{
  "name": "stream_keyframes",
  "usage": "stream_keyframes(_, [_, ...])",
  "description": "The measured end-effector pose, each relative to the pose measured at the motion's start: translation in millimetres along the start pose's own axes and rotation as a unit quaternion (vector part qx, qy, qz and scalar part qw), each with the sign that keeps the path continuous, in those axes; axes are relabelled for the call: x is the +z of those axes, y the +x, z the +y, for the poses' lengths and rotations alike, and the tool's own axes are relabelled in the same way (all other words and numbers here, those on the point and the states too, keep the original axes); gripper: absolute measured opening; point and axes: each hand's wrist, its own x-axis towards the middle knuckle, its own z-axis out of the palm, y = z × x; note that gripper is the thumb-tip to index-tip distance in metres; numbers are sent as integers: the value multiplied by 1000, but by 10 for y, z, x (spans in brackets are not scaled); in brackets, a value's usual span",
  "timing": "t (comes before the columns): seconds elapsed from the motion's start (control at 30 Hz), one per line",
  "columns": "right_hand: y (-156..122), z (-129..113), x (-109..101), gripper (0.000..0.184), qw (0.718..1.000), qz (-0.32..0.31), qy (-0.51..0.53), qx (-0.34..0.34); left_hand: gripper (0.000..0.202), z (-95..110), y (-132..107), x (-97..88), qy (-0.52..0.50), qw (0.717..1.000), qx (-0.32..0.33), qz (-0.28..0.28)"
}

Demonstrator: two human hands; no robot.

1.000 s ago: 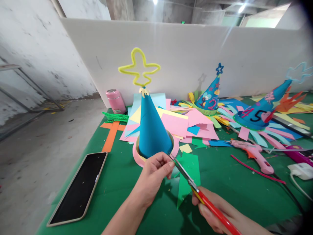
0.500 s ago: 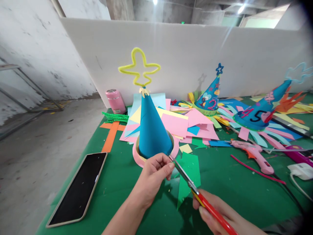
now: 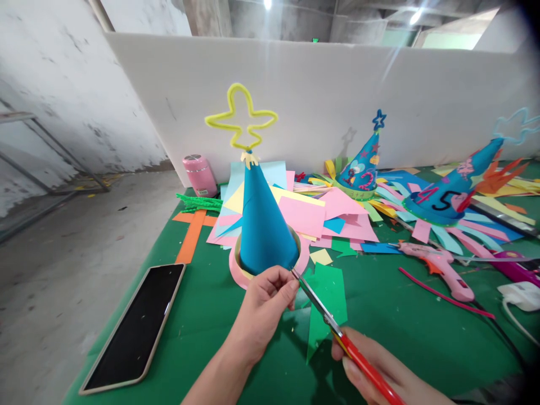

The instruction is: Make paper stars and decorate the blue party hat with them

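My left hand point(image 3: 265, 304) is closed in a pinch on the left edge of a green paper sheet point(image 3: 325, 306), held just above the green table point(image 3: 202, 315). My right hand point(image 3: 382, 371) grips red-handled scissors point(image 3: 337, 332) whose blades run up and left across the sheet, with the tips beside my left fingertips. Right behind my left hand stands a blue paper cone hat point(image 3: 264, 225) on a pink ring, topped by a yellow pipe-cleaner star point(image 3: 240, 115).
A phone point(image 3: 135, 323) lies face up at the table's left edge. A pink bottle point(image 3: 199, 174) stands at the back left. Coloured paper point(image 3: 320, 211) is piled behind the cone. Two decorated blue hats point(image 3: 363, 163) point(image 3: 453, 188), a pink glue gun point(image 3: 439, 267) and a white adapter point(image 3: 523, 293) sit on the right.
Almost nothing differs. My right hand and the scissors have shifted slightly down and left along the green sheet. My left hand keeps its pinch.
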Motion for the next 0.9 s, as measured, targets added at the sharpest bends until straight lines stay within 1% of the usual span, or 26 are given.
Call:
stream_keyframes(0.07, [-19, -44, 0, 46, 1000, 0, 11, -1, 17, 5, 0, -8, -6, 1000, 2, -8])
stream_keyframes(0.23, [-46, -87, -23, 44, 999, -26, 21, -5, 17, -10, -2, -34, -26, 999, -3, -33])
stream_keyframes(0.43, [-24, -63, -25, 46, 998, -41, 21, -42, 17, -27, -4, -51, -35, 999, -13, -36])
stream_keyframes(0.73, [-31, -40, -14, 44, 998, -12, -22, -49, 17, -36, 1, -41, -40, 998, -14, -39])
stream_keyframes(0.9, [-40, -35, -18, 45, 998, -13, -26, -52, 17, -29, -3, -48, -30, 999, -7, -40])
